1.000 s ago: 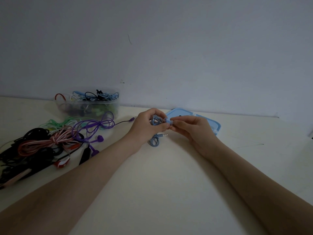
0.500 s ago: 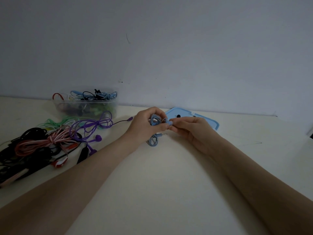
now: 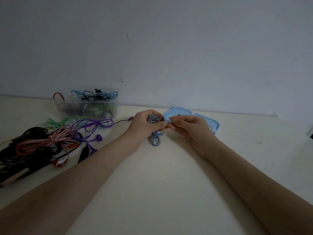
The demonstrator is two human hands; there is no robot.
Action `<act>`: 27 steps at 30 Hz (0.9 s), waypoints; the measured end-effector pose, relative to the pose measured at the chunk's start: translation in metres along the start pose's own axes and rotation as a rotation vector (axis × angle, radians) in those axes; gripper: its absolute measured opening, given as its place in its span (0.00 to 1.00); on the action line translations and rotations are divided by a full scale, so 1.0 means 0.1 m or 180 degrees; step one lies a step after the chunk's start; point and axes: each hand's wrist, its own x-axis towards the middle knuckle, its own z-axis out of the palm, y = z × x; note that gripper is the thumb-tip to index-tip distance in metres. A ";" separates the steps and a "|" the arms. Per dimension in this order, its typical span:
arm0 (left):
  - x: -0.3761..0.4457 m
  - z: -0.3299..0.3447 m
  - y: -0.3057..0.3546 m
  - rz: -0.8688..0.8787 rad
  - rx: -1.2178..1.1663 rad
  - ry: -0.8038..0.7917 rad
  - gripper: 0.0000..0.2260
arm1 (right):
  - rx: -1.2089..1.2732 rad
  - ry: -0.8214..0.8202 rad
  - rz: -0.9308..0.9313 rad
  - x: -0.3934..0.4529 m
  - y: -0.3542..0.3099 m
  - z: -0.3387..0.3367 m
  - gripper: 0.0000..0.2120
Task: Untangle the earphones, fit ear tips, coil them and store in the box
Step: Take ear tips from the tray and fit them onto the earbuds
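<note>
Your left hand [image 3: 145,126] grips the blue earphones [image 3: 155,133] coil, right hand [image 3: 189,127] fingers [image 3: 174,123] pinch the earbud [image 3: 169,120] — ease the grip and the coil likely springs loose onto the bench [image 3: 169,175]

One head-worn view looks forward and down over the cream table [image 3: 160,192], toward the near wall [image 3: 169,48].

A cream tabletop [image 3: 169,192] fills the lower view, meeting a plain pale wall [image 3: 186,48] along its far edge. The wall carries a thin dark hairline mark [image 3: 128,38] toward 12 o'clock and a small dark speck [image 3: 121,80] just below it. A dark object [image 3: 311,131] pokes in at 3 o'clock, cut off.
</note>
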 end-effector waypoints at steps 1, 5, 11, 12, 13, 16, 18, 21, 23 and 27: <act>0.00 0.00 0.00 0.0010 -0.0014 -0.0009 0.06 | 0.0002 0.0002 0.0011 0.00 0.00 0.00 0.06; -0.01 0.00 0.00 0.0067 -0.0017 -0.0021 0.06 | 0.0030 -0.0009 0.0072 0.00 -0.01 -0.01 0.05; -0.02 0.01 0.03 0.0225 0.0089 -0.0055 0.06 | 0.0198 0.0012 0.0254 -0.01 -0.04 -0.02 0.05; -0.02 0.01 0.03 0.0251 0.0115 -0.0057 0.06 | 0.0228 0.0016 0.0284 -0.01 -0.04 -0.02 0.05; -0.02 0.01 0.03 0.0281 0.0152 -0.0058 0.07 | 0.0249 0.0021 0.0312 0.00 -0.05 -0.02 0.06; -0.03 0.02 0.04 0.0315 0.0246 -0.0114 0.06 | 0.0288 0.0025 0.0394 0.01 -0.07 -0.03 0.07; -0.04 0.03 0.04 0.0282 0.0125 -0.0134 0.06 | 0.0322 0.0018 0.0454 0.01 -0.07 -0.04 0.07; -0.03 0.02 0.05 0.0106 -0.0208 -0.0077 0.05 | 0.0393 -0.0003 0.0537 0.01 -0.06 -0.05 0.06; -0.02 0.01 0.05 -0.0013 -0.0320 -0.0075 0.04 | 0.0400 -0.0028 0.0554 0.01 -0.05 -0.05 0.05; -0.03 0.01 0.05 -0.0029 -0.0363 -0.0140 0.04 | 0.0436 0.0021 0.0499 0.01 -0.05 -0.04 0.05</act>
